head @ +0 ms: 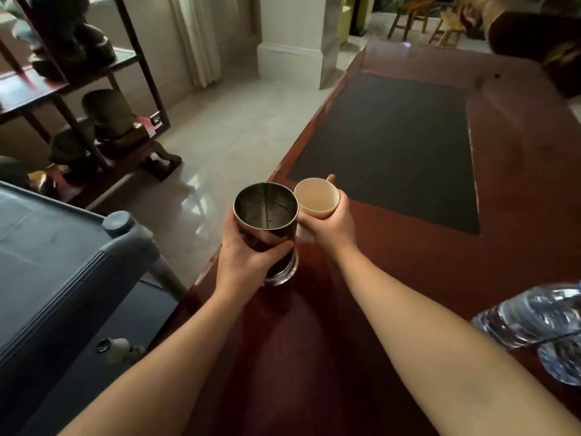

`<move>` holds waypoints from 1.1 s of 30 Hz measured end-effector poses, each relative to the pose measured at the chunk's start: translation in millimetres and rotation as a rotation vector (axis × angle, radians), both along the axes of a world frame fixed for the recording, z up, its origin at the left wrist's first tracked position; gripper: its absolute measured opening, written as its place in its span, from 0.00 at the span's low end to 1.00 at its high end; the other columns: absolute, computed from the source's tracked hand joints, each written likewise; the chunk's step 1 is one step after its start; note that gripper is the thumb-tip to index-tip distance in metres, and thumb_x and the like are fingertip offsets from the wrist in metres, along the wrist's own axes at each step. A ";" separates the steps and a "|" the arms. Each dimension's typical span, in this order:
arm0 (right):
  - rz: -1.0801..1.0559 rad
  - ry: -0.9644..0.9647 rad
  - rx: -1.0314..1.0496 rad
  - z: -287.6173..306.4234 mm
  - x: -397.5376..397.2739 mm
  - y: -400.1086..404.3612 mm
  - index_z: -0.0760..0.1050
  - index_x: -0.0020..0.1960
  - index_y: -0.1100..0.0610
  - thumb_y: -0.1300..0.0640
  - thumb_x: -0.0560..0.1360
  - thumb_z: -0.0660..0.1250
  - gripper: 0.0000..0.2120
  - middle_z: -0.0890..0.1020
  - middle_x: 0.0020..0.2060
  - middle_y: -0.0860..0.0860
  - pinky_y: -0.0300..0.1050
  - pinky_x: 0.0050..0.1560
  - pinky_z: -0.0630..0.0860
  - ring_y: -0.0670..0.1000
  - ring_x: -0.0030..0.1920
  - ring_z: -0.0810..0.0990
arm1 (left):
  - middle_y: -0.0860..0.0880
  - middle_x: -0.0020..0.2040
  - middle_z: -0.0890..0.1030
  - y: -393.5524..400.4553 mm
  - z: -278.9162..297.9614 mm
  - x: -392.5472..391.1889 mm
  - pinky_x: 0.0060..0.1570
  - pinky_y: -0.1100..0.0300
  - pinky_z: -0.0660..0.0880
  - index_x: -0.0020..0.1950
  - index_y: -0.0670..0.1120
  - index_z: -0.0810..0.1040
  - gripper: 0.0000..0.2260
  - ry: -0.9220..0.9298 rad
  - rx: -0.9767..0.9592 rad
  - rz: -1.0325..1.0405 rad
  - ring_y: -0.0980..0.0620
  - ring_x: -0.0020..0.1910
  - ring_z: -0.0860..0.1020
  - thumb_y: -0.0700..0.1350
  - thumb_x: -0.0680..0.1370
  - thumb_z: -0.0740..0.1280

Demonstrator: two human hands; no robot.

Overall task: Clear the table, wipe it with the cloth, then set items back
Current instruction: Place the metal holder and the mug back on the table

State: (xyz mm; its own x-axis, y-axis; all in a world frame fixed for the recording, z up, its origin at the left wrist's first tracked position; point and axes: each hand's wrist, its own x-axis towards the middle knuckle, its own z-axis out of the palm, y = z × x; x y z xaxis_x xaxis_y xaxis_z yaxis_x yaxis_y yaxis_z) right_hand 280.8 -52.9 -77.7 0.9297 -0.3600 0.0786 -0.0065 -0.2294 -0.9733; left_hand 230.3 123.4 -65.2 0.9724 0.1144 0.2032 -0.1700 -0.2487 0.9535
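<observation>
shiny steel canister (265, 221) and cream cup (317, 199) above the bench (518, 190)
left hand (242, 256) grips the open-topped canister; right hand (330, 225) grips the cup, touching it.

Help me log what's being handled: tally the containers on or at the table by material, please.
Metal canister, gripped by left hand: 1
Cream cup, gripped by right hand: 1
Clear plastic bottles: 2, one partly cut off
Total: 4

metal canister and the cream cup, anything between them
Nothing. In the head view the shiny cylindrical metal canister, gripped by the left hand, sits rim to rim against the cream ceramic cup held by the right hand.
</observation>
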 end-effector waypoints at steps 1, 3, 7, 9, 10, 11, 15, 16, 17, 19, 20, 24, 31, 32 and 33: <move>-0.021 0.000 0.001 3.0 -7.8 -9.6 0.68 0.57 0.39 0.35 0.52 0.79 0.38 0.79 0.52 0.38 0.37 0.48 0.75 0.35 0.51 0.78 | 0.69 0.59 0.75 -7.8 3.3 -0.2 0.63 0.53 0.74 0.65 0.71 0.63 0.42 -0.007 -0.006 -0.012 0.65 0.62 0.74 0.57 0.57 0.82; -0.071 -0.002 -0.006 7.1 -26.5 -31.7 0.69 0.58 0.40 0.36 0.52 0.80 0.38 0.80 0.52 0.39 0.40 0.50 0.76 0.37 0.51 0.79 | 0.63 0.61 0.76 -26.2 8.1 -2.1 0.63 0.50 0.75 0.68 0.65 0.65 0.44 -0.015 -0.016 -0.052 0.61 0.63 0.74 0.58 0.57 0.82; -0.158 -0.014 -0.016 11.5 -63.2 -66.8 0.69 0.54 0.39 0.37 0.53 0.80 0.34 0.80 0.49 0.38 0.28 0.43 0.72 0.33 0.48 0.79 | 0.64 0.62 0.75 -60.1 11.4 -6.8 0.63 0.51 0.75 0.68 0.68 0.63 0.45 -0.032 -0.030 -0.124 0.62 0.63 0.74 0.60 0.56 0.82; -0.211 -0.010 -0.031 14.4 -81.7 -82.3 0.68 0.55 0.38 0.35 0.53 0.80 0.34 0.80 0.49 0.37 0.25 0.40 0.70 0.31 0.47 0.78 | 0.69 0.61 0.73 -78.2 14.1 -10.1 0.63 0.54 0.74 0.66 0.73 0.61 0.44 -0.055 -0.029 -0.168 0.66 0.63 0.73 0.58 0.57 0.82; -0.237 -0.003 -0.038 15.1 -90.3 -89.8 0.68 0.56 0.39 0.35 0.54 0.80 0.35 0.80 0.49 0.36 0.26 0.41 0.71 0.31 0.47 0.78 | 0.69 0.62 0.73 -87.4 15.7 -11.7 0.63 0.54 0.74 0.66 0.72 0.61 0.44 -0.059 -0.032 -0.190 0.65 0.63 0.73 0.57 0.58 0.82; -0.260 0.009 -0.044 15.0 -98.4 -96.5 0.68 0.57 0.39 0.35 0.54 0.80 0.36 0.80 0.49 0.36 0.29 0.43 0.72 0.32 0.48 0.78 | 0.68 0.62 0.73 -95.9 17.3 -13.5 0.64 0.53 0.74 0.67 0.71 0.61 0.45 -0.061 -0.036 -0.212 0.64 0.64 0.72 0.57 0.58 0.82; -0.336 0.062 -0.061 9.7 -125.3 -117.6 0.67 0.58 0.41 0.40 0.56 0.81 0.36 0.79 0.50 0.37 0.31 0.46 0.72 0.36 0.50 0.79 | 0.63 0.65 0.72 -123.4 17.2 -18.0 0.66 0.50 0.73 0.69 0.67 0.62 0.45 -0.073 -0.044 -0.283 0.61 0.66 0.72 0.55 0.58 0.82; -0.355 0.068 -0.067 7.7 -130.9 -121.8 0.67 0.58 0.40 0.40 0.56 0.82 0.36 0.79 0.49 0.36 0.27 0.43 0.70 0.34 0.48 0.78 | 0.62 0.65 0.72 -128.9 15.6 -18.8 0.66 0.50 0.73 0.69 0.66 0.62 0.45 -0.071 -0.042 -0.295 0.61 0.66 0.72 0.55 0.59 0.82; -0.372 0.075 -0.070 6.0 -136.3 -125.1 0.66 0.57 0.39 0.40 0.56 0.81 0.36 0.78 0.48 0.35 0.25 0.41 0.68 0.31 0.47 0.77 | 0.61 0.66 0.72 -133.5 13.7 -19.6 0.66 0.50 0.73 0.70 0.64 0.62 0.45 -0.066 -0.039 -0.305 0.60 0.66 0.72 0.55 0.59 0.82; -0.402 0.094 -0.056 2.6 -144.9 -129.9 0.66 0.57 0.38 0.37 0.54 0.81 0.37 0.78 0.48 0.35 0.27 0.42 0.69 0.29 0.46 0.76 | 0.62 0.65 0.72 -140.6 9.3 -20.8 0.65 0.52 0.73 0.71 0.62 0.62 0.46 -0.060 -0.032 -0.323 0.61 0.66 0.72 0.55 0.58 0.82; -0.413 0.104 -0.043 0.3 -148.1 -131.7 0.66 0.57 0.38 0.36 0.54 0.80 0.37 0.79 0.49 0.35 0.30 0.44 0.70 0.30 0.46 0.76 | 0.62 0.65 0.72 -143.4 7.1 -21.2 0.65 0.53 0.72 0.71 0.62 0.62 0.46 -0.059 -0.026 -0.332 0.62 0.65 0.72 0.56 0.58 0.82; -0.431 0.127 -0.026 -10.8 -158.1 -135.9 0.67 0.59 0.40 0.35 0.53 0.80 0.39 0.80 0.52 0.38 0.39 0.50 0.74 0.36 0.50 0.79 | 0.65 0.64 0.72 -150.3 -0.9 -22.2 0.64 0.56 0.72 0.68 0.68 0.61 0.44 -0.052 -0.009 -0.346 0.62 0.65 0.72 0.56 0.58 0.81; -0.458 0.173 0.001 -27.6 -165.8 -140.8 0.65 0.54 0.33 0.39 0.55 0.81 0.34 0.80 0.50 0.35 0.35 0.45 0.72 0.32 0.48 0.77 | 0.67 0.64 0.71 -154.5 -9.3 -19.4 0.59 0.65 0.69 0.69 0.69 0.60 0.45 -0.016 0.011 -0.357 0.66 0.64 0.70 0.57 0.59 0.81; -0.460 0.174 0.007 -29.0 -166.5 -141.5 0.65 0.56 0.34 0.40 0.56 0.81 0.35 0.80 0.50 0.35 0.35 0.46 0.72 0.32 0.48 0.77 | 0.67 0.65 0.71 -155.4 -10.6 -18.9 0.59 0.65 0.69 0.69 0.69 0.60 0.45 -0.014 0.015 -0.362 0.66 0.64 0.70 0.57 0.59 0.81; -0.462 0.174 0.010 -30.4 -167.4 -142.4 0.65 0.57 0.35 0.41 0.56 0.81 0.36 0.80 0.50 0.35 0.35 0.46 0.72 0.32 0.48 0.77 | 0.66 0.65 0.71 -156.3 -11.8 -18.7 0.60 0.64 0.70 0.69 0.70 0.59 0.45 -0.011 0.018 -0.367 0.66 0.64 0.70 0.57 0.59 0.81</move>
